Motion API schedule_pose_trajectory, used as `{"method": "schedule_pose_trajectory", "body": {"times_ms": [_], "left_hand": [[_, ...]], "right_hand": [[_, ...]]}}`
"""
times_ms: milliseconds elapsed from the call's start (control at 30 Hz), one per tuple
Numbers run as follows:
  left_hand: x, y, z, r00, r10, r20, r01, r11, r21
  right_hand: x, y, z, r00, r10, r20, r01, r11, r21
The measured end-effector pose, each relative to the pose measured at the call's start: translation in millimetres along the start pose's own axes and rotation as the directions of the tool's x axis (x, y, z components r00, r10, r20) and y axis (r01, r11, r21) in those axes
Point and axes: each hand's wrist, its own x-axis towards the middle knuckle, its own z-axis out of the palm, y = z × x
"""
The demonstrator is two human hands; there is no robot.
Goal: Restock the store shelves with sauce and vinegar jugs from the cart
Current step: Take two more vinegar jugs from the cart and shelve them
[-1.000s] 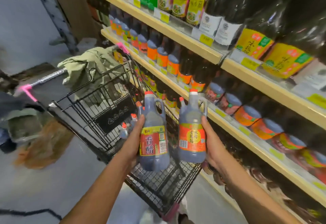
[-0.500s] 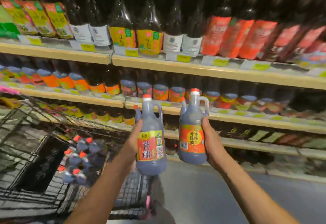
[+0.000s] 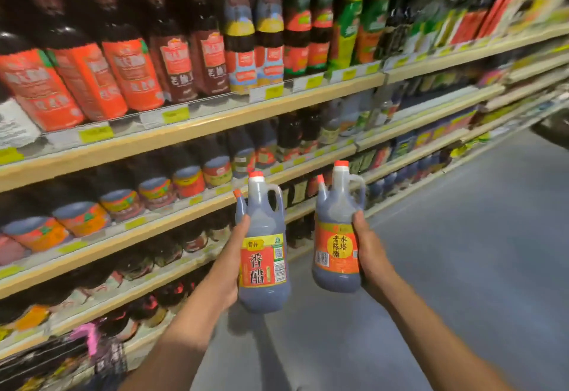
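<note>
- While both arms reach forward at the centre of the frame, the left hand (image 3: 228, 267) is clamped on the red-label jug (image 3: 264, 270), thumb lying up along the jug's left side.
- The right hand (image 3: 369, 255) is clamped on the orange-label jug (image 3: 337, 255), thumb lying up along its right side.
- Both jugs are upright with red caps on top and loop handles on the right. They are held side by side but apart, in the air in front of the shelves (image 3: 215, 121) and over the grey floor (image 3: 462, 267).
- A second capped neck shows just behind the left edge of each jug; how these are held is hidden.
- The shelves run from the left of the frame to the upper right, packed with dark bottles (image 3: 129, 70) bearing red and orange labels.
- Yellow price tags (image 3: 175, 114) line the shelf edges.
- At the lower left, a pink part (image 3: 87, 335) is too blurred to make out.
</note>
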Motion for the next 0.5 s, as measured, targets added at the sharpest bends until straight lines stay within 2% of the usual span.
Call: {"method": "schedule_pose_trajectory", "body": {"times_ms": [167, 300, 500], "left_hand": [[49, -27, 88, 0.981, -0.104, 0.162, 0.080, 0.986, 0.146], [82, -42, 143, 0.947, -0.154, 0.282, 0.097, 0.973, 0.208], [132, -52, 201, 0.871, -0.259, 0.417, 0.129, 0.940, 0.315]], "right_hand": [[-18, -9, -92, 0.978, -0.039, -0.205, 0.053, 0.997, 0.063], [-29, -10, -145, 0.926, -0.044, -0.376, 0.066, 0.997, 0.046], [-34, -11, -191, 0.838, -0.048, -0.544, 0.121, 0.988, 0.098]]}}
